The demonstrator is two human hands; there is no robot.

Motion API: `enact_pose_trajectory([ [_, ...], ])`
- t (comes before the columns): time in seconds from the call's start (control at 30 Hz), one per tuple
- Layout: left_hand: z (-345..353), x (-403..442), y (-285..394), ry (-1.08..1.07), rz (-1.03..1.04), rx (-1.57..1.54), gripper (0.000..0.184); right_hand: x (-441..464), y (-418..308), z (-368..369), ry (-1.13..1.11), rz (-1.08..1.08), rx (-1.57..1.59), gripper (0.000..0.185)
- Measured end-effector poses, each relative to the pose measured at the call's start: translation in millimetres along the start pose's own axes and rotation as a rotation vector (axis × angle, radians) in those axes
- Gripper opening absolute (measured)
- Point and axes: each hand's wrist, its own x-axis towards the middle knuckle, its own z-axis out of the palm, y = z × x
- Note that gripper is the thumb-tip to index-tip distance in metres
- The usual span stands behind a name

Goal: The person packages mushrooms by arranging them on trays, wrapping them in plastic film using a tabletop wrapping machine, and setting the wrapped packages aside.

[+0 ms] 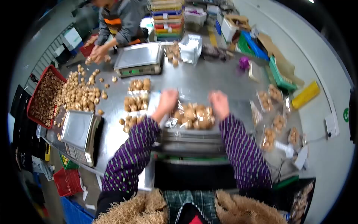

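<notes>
Centre frame now, the pack (pixel 195 116) is flanked by the left hand (pixel 169 100) and right hand (pixel 219 103), both curled, though whether film is pinched can't be told; its edges are best kept evenly taut.

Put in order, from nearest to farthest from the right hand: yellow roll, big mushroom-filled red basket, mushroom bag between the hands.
1. Mushroom bag, just left of the right hand.
2. Yellow roll, right side.
3. Red basket, far left.
</notes>
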Motion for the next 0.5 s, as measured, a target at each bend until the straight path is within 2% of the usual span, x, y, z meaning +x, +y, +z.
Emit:
enact_pose_trajectory([
  [0.03, -25.4, -18.3, 59.8, -0.150, -0.441, -0.297, 0.037, -11.2, -0.4, 9.8, 0.038, -0.117, -0.040, 0.033],
  [0.07, -18.7, -24.7, 45.8, -0.082, -0.069, -0.276, 0.039, -17.0, -9.6, 5.7, -0.037, -0.095, -0.033, 0.033],
  [0.1, -10.2, -34.6, 26.5, 0.078, 0.253, 0.028, 0.037, -21.8, -11.6, 0.0, -0.118, -0.200, -0.181, 0.029],
  [0.17, -42.8, -39.6, 34.5, -0.257, 0.064, -0.147, 0.035, -23.5, -25.4, -19.8, -0.378, -0.123, -0.029, 0.028],
  [0.23, -53.6, -48.9, 40.2, -0.400, -0.223, -0.615, 0.035, -27.0, -45.9, -36.2, -0.593, 0.157, 0.183, 0.028],
  [0.27, -71.5, -51.6, 59.4, -0.527, -0.380, -0.651, 0.038, -37.1, -75.3, -44.9, -0.628, 0.295, 0.197, 0.030],
  [0.3, -69.3, -57.2, 60.2, -0.549, -0.342, -0.550, 0.043, -40.5, -76.6, -45.2, -0.639, 0.284, 0.196, 0.030],
  [0.37, -81.7, -68.1, 84.2, -0.611, -0.286, -0.642, 0.046, -41.7, -77.4, -48.2, -0.721, -0.056, -0.073, 0.028],
  [0.4, -102.7, -67.9, 97.3, -0.763, -0.438, -0.468, 0.047, -45.5, -81.5, -55.9, -0.782, 0.072, -0.104, 0.027],
  [0.43, -115.3, -77.9, 111.0, -0.742, -0.505, -0.519, 0.043, -57.3, -98.9, -62.3, -0.841, 0.203, -0.136, 0.027],
  [0.5, -129.9, -112.4, 124.0, -0.689, -0.168, -0.589, 0.038, -112.9, -181.3, -77.2, -0.754, 0.324, -0.176, 0.028],
])
